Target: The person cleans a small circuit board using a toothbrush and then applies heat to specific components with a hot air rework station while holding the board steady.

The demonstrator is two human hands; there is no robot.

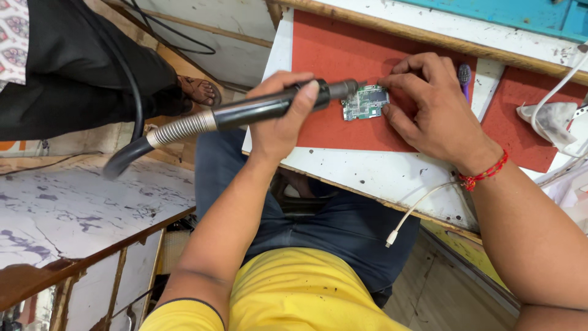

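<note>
Red mat [334,92] covers a white worktop [380,175] in a cramped repair stall. Small green circuit board [365,102] lies flat on the mat, long axis roughly left-right. Right hand [432,107] pins its right edge with fingertips, grip loose, nothing enclosed. Left hand [283,116] is wrapped tight around a black hot-air tool [269,109], whose barrel runs along the board's axis, nozzle just at the board's upper-left corner. Hose [131,147] trails left. Purple toothbrush [465,76] sits beyond the right hand; white cable [411,211] hangs off the worktop edge.
</note>
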